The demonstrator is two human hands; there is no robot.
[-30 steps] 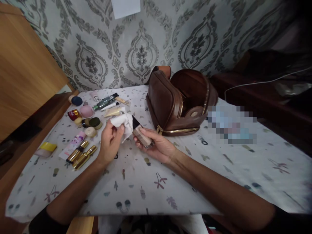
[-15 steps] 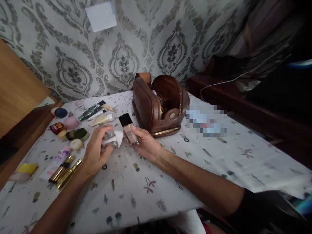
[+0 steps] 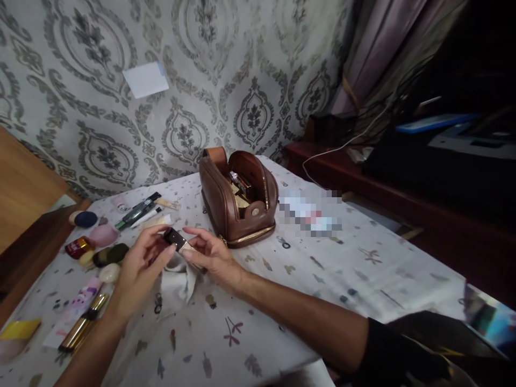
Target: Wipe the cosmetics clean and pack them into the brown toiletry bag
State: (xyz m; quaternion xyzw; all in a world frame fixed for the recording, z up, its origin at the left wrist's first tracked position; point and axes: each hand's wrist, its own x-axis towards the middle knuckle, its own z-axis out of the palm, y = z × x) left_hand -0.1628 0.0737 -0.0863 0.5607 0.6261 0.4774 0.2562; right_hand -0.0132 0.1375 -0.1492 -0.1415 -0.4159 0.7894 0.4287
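A foundation bottle (image 3: 186, 250) with a shiny black cap lies tilted between my two hands. My left hand (image 3: 139, 266) grips the cap end with thumb and fingers. My right hand (image 3: 217, 260) is closed round the beige body. A white cloth (image 3: 177, 282) hangs below the bottle from under my left palm; which fingers hold it is hidden. Behind my right hand stands a brown leather makeup bag (image 3: 220, 201), unzipped, with gold-coloured items (image 3: 242, 200) inside. A cream tube (image 3: 159, 221) lies just beyond my left fingertips.
On the left lie gold tubes (image 3: 83, 325), a pink sponge (image 3: 102, 235), a dark red jar (image 3: 78, 247), round containers and slim tubes (image 3: 139, 210). A yellow-topped item (image 3: 20, 329) lies at the far left. A blurred-out packet (image 3: 310, 212) is right of the bag.
The bottle has tilted over and moved left, and my left hand has come onto its cap. The cloth has dropped from between the left fingers to below the bottle. The view has shifted.
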